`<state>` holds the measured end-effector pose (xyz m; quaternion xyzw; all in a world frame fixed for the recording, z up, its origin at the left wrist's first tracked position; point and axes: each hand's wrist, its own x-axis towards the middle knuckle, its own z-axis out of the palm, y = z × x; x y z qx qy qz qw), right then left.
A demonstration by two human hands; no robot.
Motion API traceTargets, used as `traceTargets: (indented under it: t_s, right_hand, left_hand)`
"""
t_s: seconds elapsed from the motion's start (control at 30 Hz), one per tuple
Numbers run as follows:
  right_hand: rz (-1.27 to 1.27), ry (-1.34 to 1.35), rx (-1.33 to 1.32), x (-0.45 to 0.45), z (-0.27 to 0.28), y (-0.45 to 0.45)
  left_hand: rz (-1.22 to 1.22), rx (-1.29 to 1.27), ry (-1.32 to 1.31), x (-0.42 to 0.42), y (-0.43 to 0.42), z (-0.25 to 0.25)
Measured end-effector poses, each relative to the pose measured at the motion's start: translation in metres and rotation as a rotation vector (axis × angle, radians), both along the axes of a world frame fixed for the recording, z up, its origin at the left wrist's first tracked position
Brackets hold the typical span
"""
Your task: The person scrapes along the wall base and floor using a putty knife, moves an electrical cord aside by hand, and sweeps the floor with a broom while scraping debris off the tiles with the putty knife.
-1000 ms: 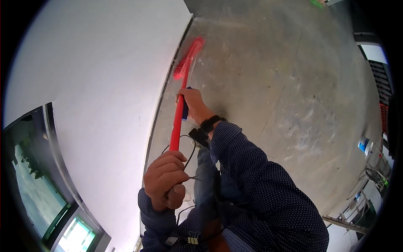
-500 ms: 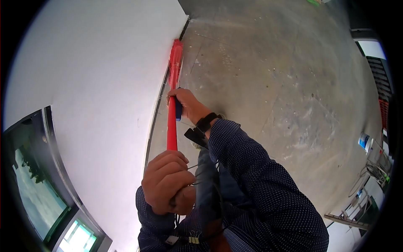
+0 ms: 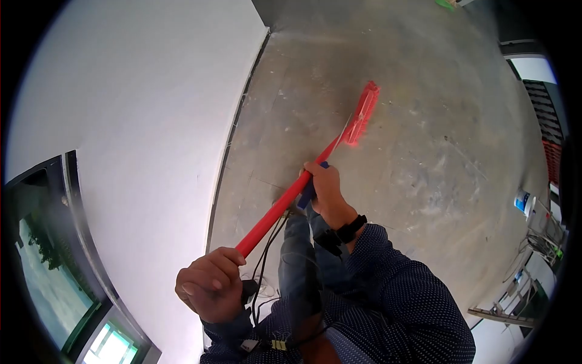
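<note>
A red broom slants across the view, its bristled head out on the concrete floor, away from the wall. My left hand is wrapped round the upper end of the handle, low in the view. Farther down the handle, my right hand grips it with the thumb on top. A blue-handled tool is pressed in that same hand beside the broom handle. A thin, narrow strip reaches from there toward the broom head; I cannot tell its kind.
A white wall with a dark base edge runs along the left, with a window low in it. Dust and pale stains mark the floor. At right are a white-and-blue bucket, tangled cables and a wooden ladder-like frame.
The broom head has swung from the wall's base to the right across the floor. My right hand moved right and down the view, my left hand left and down; both kept their grip.
</note>
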<state>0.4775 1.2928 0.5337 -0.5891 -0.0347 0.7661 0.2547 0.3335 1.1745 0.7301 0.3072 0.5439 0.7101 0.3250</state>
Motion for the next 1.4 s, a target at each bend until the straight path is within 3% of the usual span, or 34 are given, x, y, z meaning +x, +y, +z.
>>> traceTargets:
  t_s: [0.2, 0.3, 0.4, 0.47, 0.53, 0.63, 0.7, 0.77, 0.83, 0.97, 1.13, 1.27, 1.33, 1.4]
  right_hand:
    - [0.017, 0.213, -0.096, -0.045, 0.045, -0.018]
    - [0.036, 0.336, -0.176, -0.075, 0.044, -0.030]
    - [0.070, 0.367, -0.240, -0.086, 0.030, -0.035]
    - [0.090, 0.308, -0.210, -0.083, 0.009, -0.039]
    - [0.076, 0.218, -0.200, -0.066, -0.008, -0.041]
    - [-0.050, 0.101, -0.202, -0.029, -0.020, -0.037]
    - [0.186, -0.091, 0.451, 0.004, -0.116, -0.078]
    - [-0.249, -0.171, -0.106, 0.027, -0.064, -0.036]
    - [-0.345, -0.193, -0.032, 0.056, -0.093, -0.041]
    - [-0.397, -0.272, -0.023, 0.061, -0.082, -0.054]
    - [-0.494, -0.059, 0.032, 0.015, -0.020, -0.101]
    - [-0.686, 0.579, -0.187, -0.029, 0.021, -0.133]
    - [-0.675, 0.654, -0.138, -0.046, 0.036, -0.148]
    - [-0.725, 0.810, -0.179, -0.078, -0.009, -0.166]
  left_hand:
    - [-0.009, 0.083, 0.341, -0.001, -0.011, 0.057]
    - [-0.214, 0.114, 0.476, -0.010, -0.008, 0.074]
    - [-0.398, 0.175, 0.511, -0.007, 0.010, 0.066]
    - [-0.390, -0.088, 0.831, -0.003, 0.015, 0.053]
    - [-0.410, -0.095, 0.861, -0.018, 0.011, 0.037]
    - [-0.325, 0.014, 0.524, -0.012, 0.010, 0.005]
    - [-0.281, 0.069, 0.313, 0.001, 0.009, -0.027]
    - [-0.371, 0.078, 0.183, 0.009, 0.006, -0.058]
    - [-0.366, 0.033, 0.137, 0.019, -0.005, -0.093]
    - [-0.366, -0.017, 0.079, 0.008, -0.040, -0.100]
    - [-0.425, 0.064, 0.172, -0.022, -0.079, -0.029]
    - [-0.362, 0.044, 0.227, -0.033, -0.102, 0.040]
    - [-0.479, 0.048, 0.494, -0.027, -0.094, 0.059]
    - [-0.252, 0.123, 0.332, 0.008, -0.081, 0.063]
